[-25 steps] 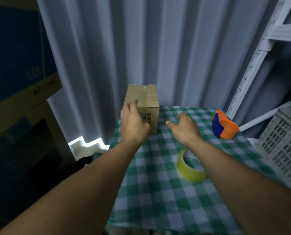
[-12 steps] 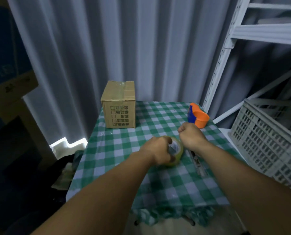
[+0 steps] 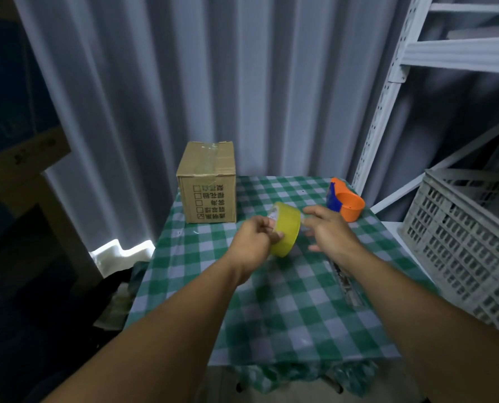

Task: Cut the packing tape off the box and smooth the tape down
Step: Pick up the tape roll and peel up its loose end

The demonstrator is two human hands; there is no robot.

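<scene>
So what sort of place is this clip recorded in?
Most likely a storeroom or small packing area. White slotted metal shelving stands at the right beside a grey plastic crate, a large carton sits at the left, and a checked-cloth table carries a taped cardboard box.

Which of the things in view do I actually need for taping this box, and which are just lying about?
Needed: cardboard box; yellow tape roll held by left hand; right hand; orange tape cutter.
Lying about: grey crate; white shelving.
</scene>
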